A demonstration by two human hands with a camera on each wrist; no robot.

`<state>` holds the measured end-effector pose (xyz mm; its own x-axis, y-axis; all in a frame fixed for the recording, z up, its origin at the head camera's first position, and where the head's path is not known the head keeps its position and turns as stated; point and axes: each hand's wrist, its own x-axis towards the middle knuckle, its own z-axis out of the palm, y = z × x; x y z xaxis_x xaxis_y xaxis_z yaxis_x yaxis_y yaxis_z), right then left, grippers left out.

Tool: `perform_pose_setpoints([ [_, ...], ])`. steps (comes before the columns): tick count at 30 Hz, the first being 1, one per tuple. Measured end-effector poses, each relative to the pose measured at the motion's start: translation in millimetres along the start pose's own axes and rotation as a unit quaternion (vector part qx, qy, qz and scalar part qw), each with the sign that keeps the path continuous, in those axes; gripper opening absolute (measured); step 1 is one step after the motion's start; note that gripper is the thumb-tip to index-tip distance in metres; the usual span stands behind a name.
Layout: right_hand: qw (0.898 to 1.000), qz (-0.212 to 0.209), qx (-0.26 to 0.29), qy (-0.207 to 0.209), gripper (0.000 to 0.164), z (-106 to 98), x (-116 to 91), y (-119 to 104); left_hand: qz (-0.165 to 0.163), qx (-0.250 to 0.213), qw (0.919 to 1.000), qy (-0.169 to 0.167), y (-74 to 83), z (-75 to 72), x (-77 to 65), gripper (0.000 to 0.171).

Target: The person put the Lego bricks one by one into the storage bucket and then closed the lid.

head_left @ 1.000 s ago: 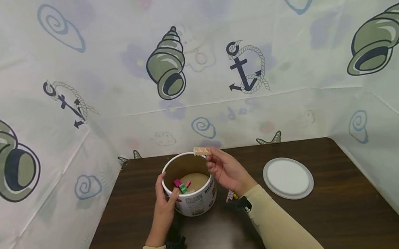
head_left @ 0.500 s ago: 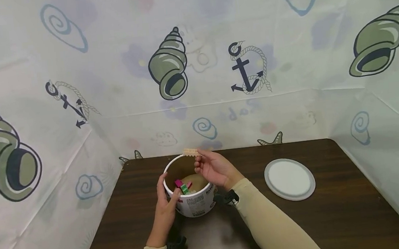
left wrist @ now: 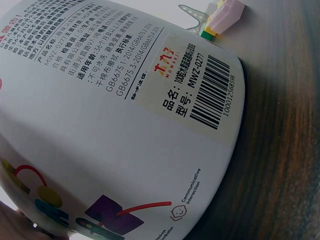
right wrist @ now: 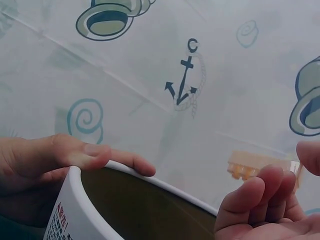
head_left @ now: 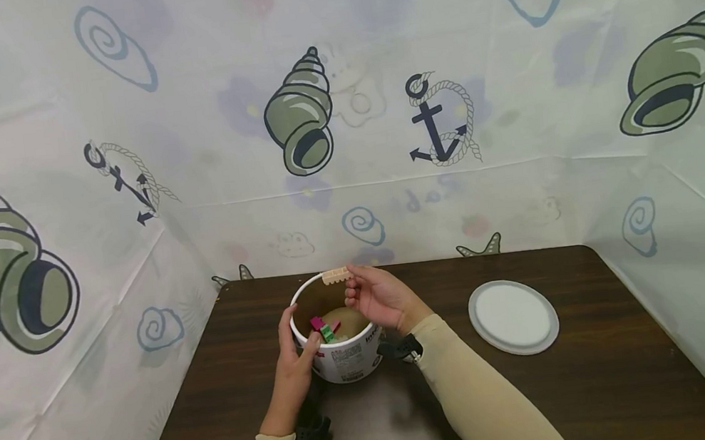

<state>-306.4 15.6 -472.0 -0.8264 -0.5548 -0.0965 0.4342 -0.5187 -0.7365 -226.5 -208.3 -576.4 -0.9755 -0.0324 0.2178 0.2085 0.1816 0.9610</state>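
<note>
A white round tub (head_left: 348, 362) with printed labels stands on the table. My left hand (head_left: 291, 362) grips its near left rim, thumb at the front and fingers along the outside. Above the tub's far rim my right hand (head_left: 382, 299) pinches a peach building brick (head_left: 335, 275) by one end. In the right wrist view the studs of that brick (right wrist: 247, 165) point downward. Several loose bricks, among them a green brick (head_left: 328, 333) and a magenta brick (head_left: 317, 322), lie at the bottom inside the tub.
A round white lid (head_left: 513, 317) lies on the dark wooden table (head_left: 606, 365) to the right. Beyond the tub, the left wrist view shows a pale pink brick (left wrist: 226, 16) with yellow and green ones. A patterned cloth (head_left: 376, 138) hangs behind the table.
My right hand has moved left over the tub with the peach brick. The brick has turned, from its hollow underside showing to its studs pointing down. My left hand keeps its grip.
</note>
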Motion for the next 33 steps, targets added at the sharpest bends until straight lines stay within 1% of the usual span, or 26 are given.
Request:
perform_pose_setpoints([
  [6, 1.0, -0.014, 0.013, -0.006, 0.018, -1.3, -1.2, 0.7, 0.002, 0.0, 1.0, -0.001, -1.3, -0.1, 0.2, 0.076],
  [10, 1.0, -0.019, 0.018, -0.005, 0.017, -1.6, -2.5, 1.2, -0.004, 0.001, 1.0, 0.001, -0.1, 0.5, -0.5, 0.076],
  [17, 0.999, -0.039, 0.027, -0.008, 0.029, -1.5, -2.5, 3.0, -0.007, 0.011, 0.9999, 0.005, 2.8, 0.5, -0.9, 0.076],
  [19, 0.998, -0.051, 0.041, -0.019, 0.032, -3.4, -3.8, 4.5, -0.009, 0.016, 0.9998, 0.004, 3.0, 0.0, -1.0, 0.076],
  [21, 0.995, -0.069, 0.059, -0.04, 0.035, -6.2, -6.0, 6.2, -0.011, 0.018, 0.9998, 0.005, 3.1, -0.3, -1.4, 0.076],
  [25, 0.985, -0.109, 0.094, -0.095, 0.037, -13.2, -12.8, 9.1, -0.007, 0.013, 0.9999, 0.007, 2.4, -0.8, -1.4, 0.076],
  [27, 0.98, -0.123, 0.102, -0.115, 0.037, -16.7, -16.6, 9.3, -0.005, 0.009, 0.9999, 0.006, 1.9, -0.9, -1.5, 0.076],
  [29, 0.978, -0.133, 0.102, -0.123, 0.035, -20.0, -20.2, 8.6, -0.004, 0.008, 1.0, 0.005, 1.5, -1.2, -1.5, 0.076],
  [33, 0.979, -0.142, 0.09, -0.118, 0.032, -27.3, -27.7, 5.4, -0.004, 0.011, 0.9999, 0.0, 1.0, -2.3, -1.5, 0.077],
])
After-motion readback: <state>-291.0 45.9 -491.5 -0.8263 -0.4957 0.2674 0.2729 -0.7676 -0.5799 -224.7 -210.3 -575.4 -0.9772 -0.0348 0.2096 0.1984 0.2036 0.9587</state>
